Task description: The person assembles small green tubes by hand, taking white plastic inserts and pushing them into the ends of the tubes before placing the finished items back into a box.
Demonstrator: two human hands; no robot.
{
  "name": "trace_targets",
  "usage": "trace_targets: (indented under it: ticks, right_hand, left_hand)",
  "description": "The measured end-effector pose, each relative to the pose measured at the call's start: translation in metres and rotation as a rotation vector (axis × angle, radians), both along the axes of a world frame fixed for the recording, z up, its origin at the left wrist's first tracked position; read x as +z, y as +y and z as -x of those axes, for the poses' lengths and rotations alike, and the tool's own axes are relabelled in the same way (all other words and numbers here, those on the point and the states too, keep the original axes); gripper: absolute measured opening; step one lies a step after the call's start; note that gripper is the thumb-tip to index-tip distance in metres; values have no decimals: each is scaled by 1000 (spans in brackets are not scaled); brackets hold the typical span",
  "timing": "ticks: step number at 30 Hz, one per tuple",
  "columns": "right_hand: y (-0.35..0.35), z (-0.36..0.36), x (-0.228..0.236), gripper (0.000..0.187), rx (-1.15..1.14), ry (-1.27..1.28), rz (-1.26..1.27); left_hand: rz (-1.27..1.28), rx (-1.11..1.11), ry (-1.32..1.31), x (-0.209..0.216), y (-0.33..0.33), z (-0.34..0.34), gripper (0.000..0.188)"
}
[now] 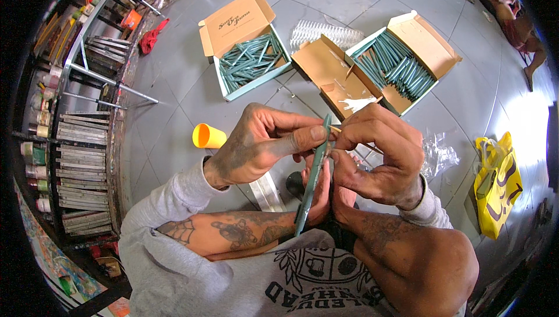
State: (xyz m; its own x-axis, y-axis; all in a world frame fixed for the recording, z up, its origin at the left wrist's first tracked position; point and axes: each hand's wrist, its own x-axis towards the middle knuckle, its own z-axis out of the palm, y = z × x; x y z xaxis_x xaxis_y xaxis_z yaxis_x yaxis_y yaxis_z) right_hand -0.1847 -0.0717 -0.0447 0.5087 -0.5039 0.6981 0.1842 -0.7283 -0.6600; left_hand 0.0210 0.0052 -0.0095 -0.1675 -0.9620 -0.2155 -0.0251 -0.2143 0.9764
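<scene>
Between the thumb and fingers of my left hand (256, 142) is a slim green pen-like stick (312, 180), pinched near its upper end. It slants down toward my lap. My right hand (384, 151) has its fingers bent together close against the same stick. A thin tan wooden stick (335, 129) pokes out from those right fingertips and meets the green one near its top. An open box (256, 85) ahead of me holds many similar green sticks in a loose heap. More of them lie roughly side by side in a second open box (424, 97) to the right.
A yellow cup (208, 136) lies on its side left of my hands. White strips (358, 104) rest on a cardboard flap (326, 69). Clear crumpled plastic (439, 155) and a yellow bag (495, 186) are at right. Loaded shelves (84, 162) line the left. Another person's leg (531, 49) shows far right.
</scene>
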Motion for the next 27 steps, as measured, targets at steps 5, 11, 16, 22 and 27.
trace_targets:
  ticks: [5, 11, 16, 22, 27]
  right_hand:
    - [1, 1, 0, 17, 1, -4, -52]
    - [3, -3, -4, 16, -37, -30, -82]
    - [4, -5, -7, 16, -47, -40, -109]
    - [6, -6, -8, 16, -92, -52, -66]
    - [8, -9, -9, 15, -111, -75, -45]
  left_hand:
    - [13, -8, -23, -1, 0, 1, 31]
    - [11, -21, -32, 1, -1, 1, 31]
    - [0, -19, -6, -3, 1, -1, 31]
    - [7, 14, 5, -2, 2, 4, 26]
    - [24, 19, -14, -2, 2, 4, 25]
